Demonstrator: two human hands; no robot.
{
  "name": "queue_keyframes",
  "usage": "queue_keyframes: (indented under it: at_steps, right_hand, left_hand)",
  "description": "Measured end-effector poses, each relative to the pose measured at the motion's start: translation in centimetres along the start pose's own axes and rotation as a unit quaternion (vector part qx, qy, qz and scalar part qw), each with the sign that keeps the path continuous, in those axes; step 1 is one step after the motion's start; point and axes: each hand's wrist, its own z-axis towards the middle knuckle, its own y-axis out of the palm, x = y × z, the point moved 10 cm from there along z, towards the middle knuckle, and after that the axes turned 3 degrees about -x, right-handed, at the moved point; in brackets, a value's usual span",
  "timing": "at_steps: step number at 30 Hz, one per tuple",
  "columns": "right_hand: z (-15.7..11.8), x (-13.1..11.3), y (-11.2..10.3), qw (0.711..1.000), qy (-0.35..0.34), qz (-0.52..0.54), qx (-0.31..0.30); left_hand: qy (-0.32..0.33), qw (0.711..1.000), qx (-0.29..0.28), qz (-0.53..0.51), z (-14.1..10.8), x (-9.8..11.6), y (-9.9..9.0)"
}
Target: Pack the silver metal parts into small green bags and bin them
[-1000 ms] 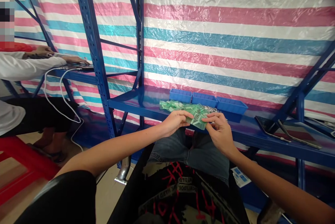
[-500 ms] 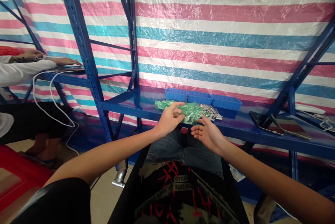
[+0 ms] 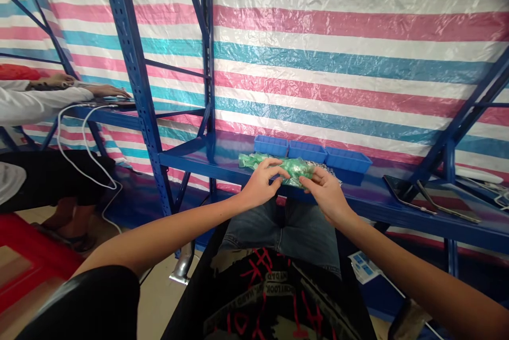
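Observation:
A crumpled green see-through plastic bag (image 3: 296, 168) lies at the front edge of the blue shelf, with pale small pieces showing through it. From the left, my left hand (image 3: 263, 183) reaches over it; its fingers are curled and thumb and forefinger close on the plastic, though the exact grip is partly hidden. My right hand (image 3: 326, 191) pinches the bag's right side between thumb and fingers. Behind that hand, partly covered, is a pile of small silvery metal parts (image 3: 337, 181).
Three blue bins, at left (image 3: 271, 146), middle (image 3: 306, 153) and right (image 3: 349, 160), stand in a row behind the bag. Dark flat devices (image 3: 409, 195) lie to the right on the blue shelf (image 3: 191, 165). At far left, another person's hands (image 3: 107, 90) rest near white cables (image 3: 59, 133).
My right hand has moved from beside the bag up onto its right side and closed on it. The bag looks more gathered and covers more of the metal parts. The view has shifted slightly.

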Motion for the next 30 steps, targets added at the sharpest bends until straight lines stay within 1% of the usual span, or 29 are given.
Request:
queue_keyframes:
  at_steps: [2,5,7,9,11,12,14,16,18,19,21,22,24,26,28,30]
  right_hand:
    - [2.8,-0.6,-1.0,0.992,-0.043,-0.11,0.04]
    - [8.3,-0.9,-2.0,0.976,-0.048,-0.181,0.113]
    - [12.2,-1.2,-1.8,0.963,-0.038,-0.212,0.162]
    - [15.4,-1.2,-0.8,0.955,-0.015,-0.227,0.192]
    - [17.5,-0.8,0.5,0.95,0.016,-0.234,0.206]
    - [18.1,-0.6,1.0,0.948,0.029,-0.237,0.212]
    - [18.4,-0.7,1.5,0.942,0.04,-0.246,0.224]
    - [17.8,-1.5,1.3,0.937,0.017,-0.265,0.229]
    - [16.5,-2.6,0.9,0.932,-0.023,-0.289,0.215]
    - [15.6,-3.1,0.7,0.93,-0.047,-0.306,0.201]
    - [13.0,-3.4,0.7,0.921,-0.098,-0.343,0.156]
    - [11.2,-3.5,1.2,0.908,-0.141,-0.376,0.119]
    - [6.7,-2.6,2.3,0.885,-0.214,-0.412,0.041]
    - [2.1,-0.8,3.0,0.872,-0.248,-0.42,-0.033]
    - [-1.1,1.1,3.0,0.877,-0.24,-0.408,-0.08]
    - [-2.6,2.5,3.0,0.885,-0.217,-0.399,-0.102]
  left_hand:
    - [-0.019,0.999,-0.027,0.038,0.2,-1.5,0.4]
    - [-0.038,0.992,-0.062,0.105,0.2,-3.9,0.7]
    - [-0.055,0.985,-0.083,0.142,0.1,-5.4,1.0]
    - [-0.06,0.978,-0.106,0.172,-0.2,-6.4,1.4]
    - [-0.038,0.97,-0.125,0.205,-0.4,-6.4,1.9]
    - [-0.021,0.966,-0.131,0.222,-0.5,-6.2,2.1]
    - [0.009,0.957,-0.142,0.253,-0.7,-5.7,2.4]
    - [0.02,0.948,-0.152,0.279,-0.8,-5.5,2.5]
    - [0.014,0.942,-0.161,0.293,-0.7,-5.5,2.7]
    - [0.008,0.945,-0.159,0.286,-0.6,-5.6,2.6]
    - [-0.007,0.96,-0.142,0.241,-0.2,-5.6,2.2]
    - [-0.015,0.969,-0.127,0.212,0.0,-5.6,1.9]
    - [-0.032,0.982,-0.09,0.162,0.4,-5.6,1.0]
    - [-0.054,0.988,-0.047,0.137,0.7,-5.8,-0.2]
    - [-0.089,0.992,0.005,0.093,0.8,-6.5,-1.5]
    - [-0.128,0.99,0.048,0.029,0.7,-7.4,-2.4]
